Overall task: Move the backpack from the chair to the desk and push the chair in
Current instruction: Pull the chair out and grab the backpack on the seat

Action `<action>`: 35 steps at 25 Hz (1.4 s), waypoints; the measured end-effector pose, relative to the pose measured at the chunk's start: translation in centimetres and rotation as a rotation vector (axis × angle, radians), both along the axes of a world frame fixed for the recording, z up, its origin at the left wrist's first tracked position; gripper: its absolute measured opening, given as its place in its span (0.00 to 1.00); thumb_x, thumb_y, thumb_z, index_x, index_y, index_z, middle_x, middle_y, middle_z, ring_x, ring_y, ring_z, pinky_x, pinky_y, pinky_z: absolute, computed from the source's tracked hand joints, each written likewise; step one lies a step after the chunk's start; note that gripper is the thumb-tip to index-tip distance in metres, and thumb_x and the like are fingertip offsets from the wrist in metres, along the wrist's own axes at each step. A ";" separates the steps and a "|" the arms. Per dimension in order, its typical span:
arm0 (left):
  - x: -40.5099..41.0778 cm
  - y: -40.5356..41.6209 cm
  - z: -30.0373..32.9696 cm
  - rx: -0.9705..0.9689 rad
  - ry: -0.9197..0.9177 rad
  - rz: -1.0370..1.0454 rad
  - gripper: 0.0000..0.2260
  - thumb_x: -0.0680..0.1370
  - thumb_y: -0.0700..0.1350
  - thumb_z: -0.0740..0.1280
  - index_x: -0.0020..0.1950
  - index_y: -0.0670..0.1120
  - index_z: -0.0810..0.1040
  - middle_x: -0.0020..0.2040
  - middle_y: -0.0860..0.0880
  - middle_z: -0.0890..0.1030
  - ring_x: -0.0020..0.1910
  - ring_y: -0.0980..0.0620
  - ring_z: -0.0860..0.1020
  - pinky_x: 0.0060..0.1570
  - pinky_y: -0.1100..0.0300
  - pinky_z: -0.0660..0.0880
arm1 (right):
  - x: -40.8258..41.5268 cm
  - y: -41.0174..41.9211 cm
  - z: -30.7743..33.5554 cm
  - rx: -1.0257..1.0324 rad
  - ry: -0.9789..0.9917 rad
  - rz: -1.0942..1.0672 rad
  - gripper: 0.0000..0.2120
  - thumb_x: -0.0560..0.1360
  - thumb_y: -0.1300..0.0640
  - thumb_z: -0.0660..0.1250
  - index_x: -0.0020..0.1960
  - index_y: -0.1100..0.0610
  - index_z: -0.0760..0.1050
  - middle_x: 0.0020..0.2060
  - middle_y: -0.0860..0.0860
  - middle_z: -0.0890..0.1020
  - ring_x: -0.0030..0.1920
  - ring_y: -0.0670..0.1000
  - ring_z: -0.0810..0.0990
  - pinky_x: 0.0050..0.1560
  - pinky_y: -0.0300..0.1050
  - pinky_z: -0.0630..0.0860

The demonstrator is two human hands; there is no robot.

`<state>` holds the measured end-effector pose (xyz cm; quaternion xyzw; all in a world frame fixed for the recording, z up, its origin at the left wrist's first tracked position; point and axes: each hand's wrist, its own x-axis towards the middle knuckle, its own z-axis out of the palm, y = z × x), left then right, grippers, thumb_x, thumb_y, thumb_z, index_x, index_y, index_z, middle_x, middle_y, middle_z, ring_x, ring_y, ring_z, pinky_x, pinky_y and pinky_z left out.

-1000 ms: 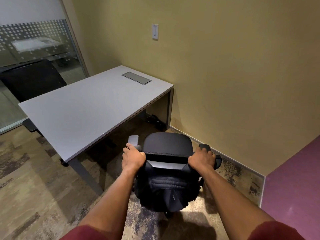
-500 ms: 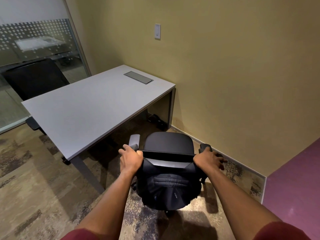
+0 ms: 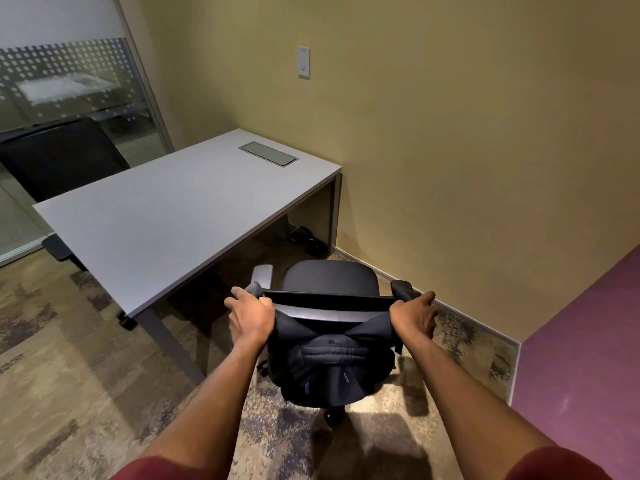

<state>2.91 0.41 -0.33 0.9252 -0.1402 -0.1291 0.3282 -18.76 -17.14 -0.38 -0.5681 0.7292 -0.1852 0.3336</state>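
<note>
A black backpack hangs behind the backrest of a black office chair, its shoulder straps looped over the top corners of the backrest. My left hand is closed on the strap at the left corner, beside the grey armrest. At the right corner, my right hand grips the other strap. The chair stands on the carpet, pulled out from the grey desk and near its right end. The desk top is bare.
A metal cable hatch is set in the desk's far side. A second black chair stands behind the desk by the glass wall. Dark objects lie under the desk. A yellow wall runs close on the right, with a purple surface beside me.
Both hands have slid outward from the top of the backrest to its corners and now hold the straps. The chair has barely moved.
</note>
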 end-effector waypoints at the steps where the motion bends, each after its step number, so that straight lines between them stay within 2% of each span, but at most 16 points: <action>1: -0.2 0.1 0.1 -0.009 -0.004 0.008 0.26 0.80 0.51 0.62 0.73 0.40 0.59 0.64 0.36 0.69 0.56 0.33 0.77 0.52 0.44 0.76 | -0.1 0.0 0.1 -0.010 -0.022 -0.028 0.27 0.75 0.56 0.65 0.69 0.59 0.57 0.63 0.67 0.70 0.57 0.71 0.76 0.47 0.56 0.69; 6: -1.5 0.6 0.7 -0.040 -0.008 0.036 0.25 0.80 0.50 0.62 0.72 0.40 0.60 0.63 0.37 0.69 0.56 0.34 0.77 0.51 0.45 0.76 | -0.5 0.3 0.3 -0.093 -0.078 -0.138 0.30 0.76 0.58 0.64 0.74 0.58 0.55 0.63 0.67 0.71 0.56 0.71 0.77 0.48 0.57 0.71; 9: -2.0 0.6 1.0 -0.044 -0.018 0.032 0.24 0.80 0.50 0.62 0.72 0.41 0.61 0.63 0.37 0.70 0.55 0.34 0.77 0.49 0.46 0.75 | -1.1 0.1 0.7 -0.111 -0.088 -0.157 0.26 0.76 0.60 0.65 0.69 0.60 0.59 0.61 0.67 0.72 0.54 0.71 0.77 0.44 0.54 0.68; 13: -2.9 0.7 0.6 -0.039 -0.012 0.025 0.26 0.80 0.49 0.63 0.73 0.40 0.60 0.64 0.36 0.69 0.55 0.34 0.77 0.50 0.45 0.77 | -2.5 -0.4 0.9 -0.045 -0.102 -0.142 0.24 0.72 0.61 0.70 0.63 0.64 0.62 0.59 0.68 0.77 0.56 0.69 0.78 0.47 0.54 0.73; 15: -3.0 1.0 0.4 -0.032 -0.009 0.030 0.26 0.80 0.50 0.63 0.73 0.40 0.60 0.64 0.37 0.69 0.55 0.34 0.77 0.51 0.44 0.77 | -3.0 -0.2 0.7 -0.038 -0.088 -0.102 0.24 0.71 0.60 0.71 0.62 0.64 0.64 0.58 0.68 0.78 0.57 0.68 0.78 0.46 0.53 0.71; 19: -3.3 1.7 0.5 -0.016 -0.003 0.033 0.23 0.80 0.49 0.63 0.70 0.40 0.63 0.62 0.37 0.70 0.54 0.36 0.77 0.48 0.46 0.76 | -3.6 0.5 0.5 -0.041 -0.079 -0.061 0.26 0.70 0.58 0.72 0.61 0.64 0.65 0.59 0.67 0.77 0.58 0.68 0.78 0.50 0.54 0.74; 22: -3.8 2.2 0.7 -0.006 0.016 0.054 0.21 0.79 0.48 0.63 0.68 0.39 0.65 0.62 0.36 0.71 0.56 0.34 0.77 0.51 0.44 0.76 | -3.9 1.0 0.6 -0.031 -0.091 -0.053 0.27 0.70 0.57 0.73 0.62 0.64 0.65 0.60 0.67 0.77 0.59 0.68 0.77 0.51 0.55 0.74; 27: -4.7 3.6 -0.4 0.010 0.055 0.067 0.21 0.80 0.50 0.63 0.68 0.39 0.66 0.63 0.34 0.71 0.59 0.32 0.76 0.54 0.44 0.74 | -4.7 1.4 0.9 -0.018 -0.239 -0.069 0.26 0.66 0.56 0.73 0.60 0.59 0.67 0.58 0.62 0.78 0.57 0.64 0.77 0.52 0.53 0.77; 30: -5.0 3.9 -1.4 0.016 0.072 -0.010 0.22 0.79 0.52 0.63 0.68 0.41 0.67 0.64 0.34 0.71 0.61 0.31 0.75 0.57 0.45 0.73 | -4.9 1.9 1.6 -0.034 -0.331 -0.105 0.24 0.65 0.55 0.74 0.58 0.56 0.68 0.55 0.60 0.79 0.52 0.61 0.78 0.49 0.51 0.77; 33: -5.5 3.0 -1.7 0.034 0.112 -0.123 0.24 0.79 0.55 0.63 0.70 0.42 0.69 0.65 0.34 0.71 0.63 0.31 0.73 0.62 0.44 0.71 | -5.0 2.2 3.0 -0.064 -0.378 -0.136 0.29 0.64 0.55 0.76 0.62 0.57 0.69 0.57 0.59 0.79 0.55 0.61 0.78 0.48 0.49 0.76; 35: -5.9 2.0 -1.6 0.096 0.106 -0.268 0.23 0.80 0.56 0.62 0.68 0.42 0.72 0.65 0.34 0.74 0.63 0.32 0.74 0.63 0.45 0.71 | -5.3 1.8 4.2 -0.084 -0.407 -0.146 0.32 0.64 0.54 0.76 0.65 0.57 0.69 0.59 0.58 0.78 0.55 0.61 0.78 0.49 0.49 0.77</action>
